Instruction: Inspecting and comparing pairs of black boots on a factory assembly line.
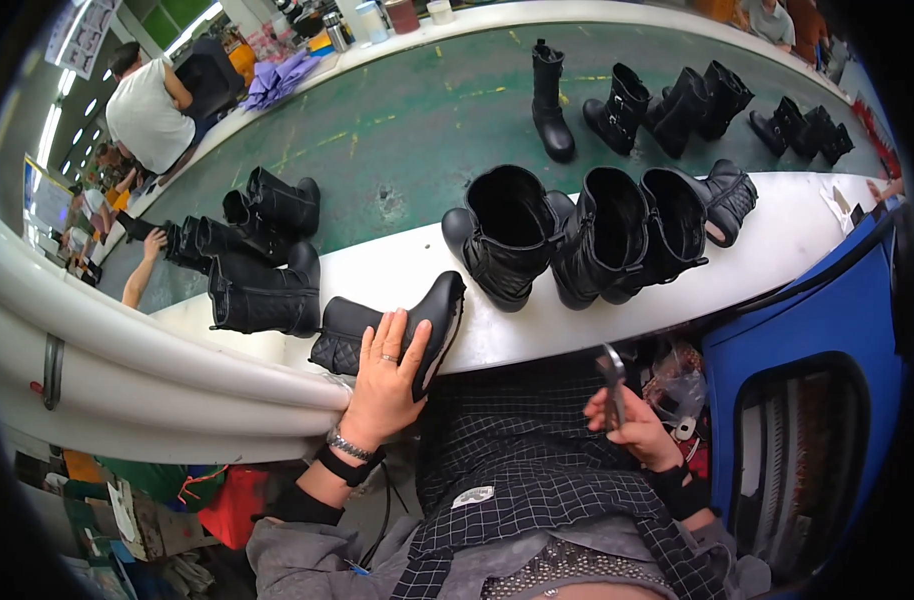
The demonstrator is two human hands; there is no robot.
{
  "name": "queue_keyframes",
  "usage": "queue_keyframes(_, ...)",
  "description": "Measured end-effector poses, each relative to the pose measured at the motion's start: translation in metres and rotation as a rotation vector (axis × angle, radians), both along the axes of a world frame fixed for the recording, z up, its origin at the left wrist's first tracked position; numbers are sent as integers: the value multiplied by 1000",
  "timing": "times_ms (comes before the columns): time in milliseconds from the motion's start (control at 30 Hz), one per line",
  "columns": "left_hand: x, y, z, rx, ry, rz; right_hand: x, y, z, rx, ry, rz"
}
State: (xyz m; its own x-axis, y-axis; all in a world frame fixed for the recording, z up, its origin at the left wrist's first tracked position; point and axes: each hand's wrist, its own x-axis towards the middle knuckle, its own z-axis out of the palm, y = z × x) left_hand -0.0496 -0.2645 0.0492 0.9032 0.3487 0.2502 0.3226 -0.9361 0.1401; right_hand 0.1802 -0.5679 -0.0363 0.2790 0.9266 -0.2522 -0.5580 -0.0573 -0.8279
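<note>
A black boot (382, 330) with a quilted shaft lies on its side at the edge of the white bench. My left hand (385, 375) grips it around the foot, with fingers laid over the upper and the thumb hidden. The boot's sole edge faces right. In front of my apron, my right hand (629, 425) is closed round the handles of a pair of pliers (615, 375), whose shiny metal head points up. Just left of the held boot, another black boot (265, 290) lies on its side.
Upright black boots (507, 235) stand along the white bench (377, 262) to the right. More boots (547, 100) stand on the green conveyor belt (397, 150) behind. A blue machine (802, 300) is at my right, thick white pipes (177, 340) at my left. A co-worker's hand (154, 243) touches boots at far left.
</note>
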Motion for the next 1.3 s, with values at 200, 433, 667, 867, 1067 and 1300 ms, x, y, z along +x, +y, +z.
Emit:
queue_keyframes(200,6,6,8,-218,-240,75,2,92,48,311,-116,122)
queue_keyframes(433,18,12,15,-362,-456,153,3,127,83,420,-104,142)
queue_keyframes(667,23,9,18,-364,-448,158,-6,131,85,326,-157,193)
queue_keyframes(867,26,-1,23,-135,-187,111,-12,147,81,187,-187,301)
queue_keyframes(1067,26,-3,12,-118,-227,112,2,138,61,-3,-472,426)
queue_keyframes(1300,10,-1,5,-141,-198,147,-6,139,45,-76,-445,451)
